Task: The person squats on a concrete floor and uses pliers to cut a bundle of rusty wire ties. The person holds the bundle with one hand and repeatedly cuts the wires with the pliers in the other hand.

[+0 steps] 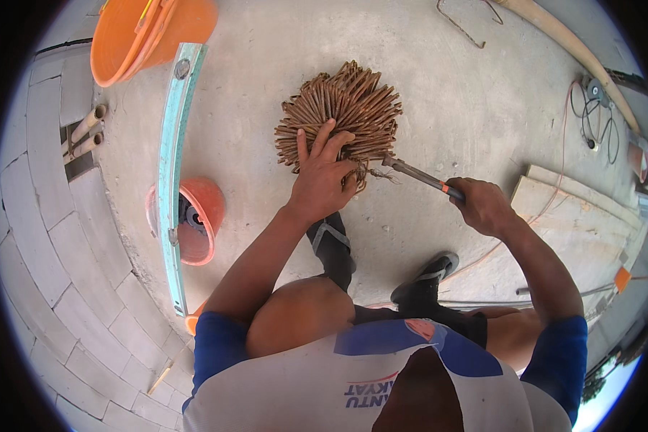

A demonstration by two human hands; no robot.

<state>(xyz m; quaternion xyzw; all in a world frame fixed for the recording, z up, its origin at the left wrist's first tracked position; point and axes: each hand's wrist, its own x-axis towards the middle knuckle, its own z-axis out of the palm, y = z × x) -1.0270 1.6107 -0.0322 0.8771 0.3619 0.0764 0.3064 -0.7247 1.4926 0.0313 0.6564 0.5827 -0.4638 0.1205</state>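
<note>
A thick bundle of rusty steel rebar stirrups (345, 108) lies fanned out on the concrete floor in front of me. My left hand (324, 173) holds it at the near side, some fingers spread over the rods and the index finger and thumb curled at the edge. Thin tie wire (380, 174) sticks out beside that thumb. In my right hand (480, 208) is a pair of pincers (418, 174) with dark, orange-banded handles. Their jaws are at the bundle's lower right edge, by the wire; whether they bite on anything is too small to tell.
At left, a long turquoise spirit level (171, 162) lies across a red bucket (208, 224). Orange buckets (191, 27) lie tipped beyond, near a block wall (48, 216). To the right are boards (572, 216), a cable (559, 183) and a power tool (594, 92). A bent rod (459, 27) lies at the back.
</note>
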